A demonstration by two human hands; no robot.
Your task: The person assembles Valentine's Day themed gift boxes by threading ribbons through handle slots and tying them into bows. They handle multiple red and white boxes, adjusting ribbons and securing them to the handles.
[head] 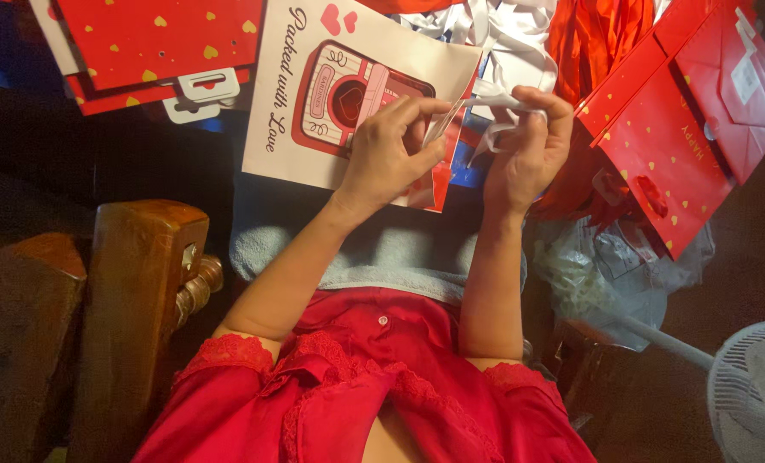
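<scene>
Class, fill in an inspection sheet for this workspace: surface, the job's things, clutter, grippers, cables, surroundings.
Surface: grey towel over the lap, part covered by bags.
Job's things: white ribbon pinched between left hand and right hand; white gift bag with a red picture lies under them.
Clutter: red heart-dotted bags, more red bags, loose white ribbons, clear plastic wrap.
Grippers: both hands closed on the ribbon.
Cables: nothing seen.
Surroundings: wooden chair arm, white fan.
</scene>
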